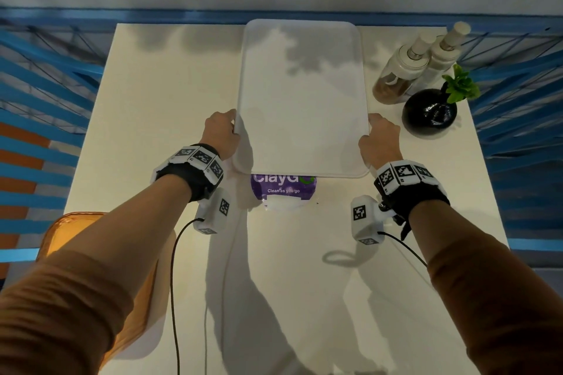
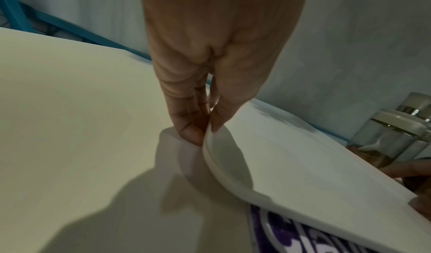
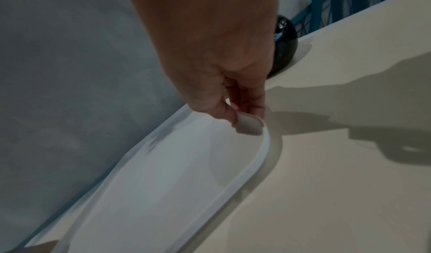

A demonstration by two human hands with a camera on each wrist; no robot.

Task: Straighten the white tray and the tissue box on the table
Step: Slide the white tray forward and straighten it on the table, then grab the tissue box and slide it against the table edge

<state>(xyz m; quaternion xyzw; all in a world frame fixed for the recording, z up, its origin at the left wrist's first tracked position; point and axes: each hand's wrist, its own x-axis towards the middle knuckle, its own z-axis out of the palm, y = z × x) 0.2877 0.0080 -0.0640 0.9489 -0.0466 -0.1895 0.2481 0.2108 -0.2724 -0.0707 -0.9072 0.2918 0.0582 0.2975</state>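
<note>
A large white tray (image 1: 301, 94) is held over the middle of the white table (image 1: 146, 106), long side running away from me. My left hand (image 1: 224, 131) pinches its left rim (image 2: 211, 157), thumb on top and fingers beneath. My right hand (image 1: 379, 137) pinches the right rim (image 3: 261, 146) the same way. The tray's near end covers the far part of a purple tissue box (image 1: 283, 192), whose white tissue shows at the near side. In the left wrist view the purple box (image 2: 291, 238) sits under the tray edge.
Two glass shaker jars (image 1: 408, 70) and a round black vase (image 1: 429, 113) with a green sprig stand at the back right, close to my right hand. An orange chair (image 1: 70, 231) sits at the table's left near edge. Blue railings flank the table.
</note>
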